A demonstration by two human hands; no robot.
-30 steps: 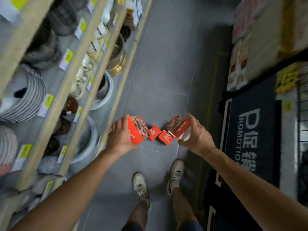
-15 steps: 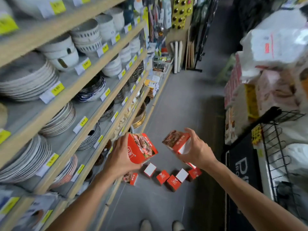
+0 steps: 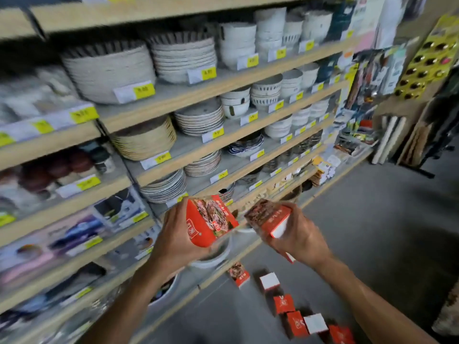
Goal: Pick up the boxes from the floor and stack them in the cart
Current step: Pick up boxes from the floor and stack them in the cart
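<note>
Two red boxes are held up at shelf height, one gripped in the left hand (image 3: pixel 173 234), one (image 3: pixel 269 217) in the right hand (image 3: pixel 298 238); about six boxes (image 3: pixel 295 319) are left on the floor (image 3: pixel 372 232), no cart is in view, stacking not yet done

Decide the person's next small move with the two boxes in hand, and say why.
Probably turn toward the cart and set both down. The left hand grips one box, the right hand another, so neither can take more. The cart is out of view; more boxes lie on the floor.
</note>
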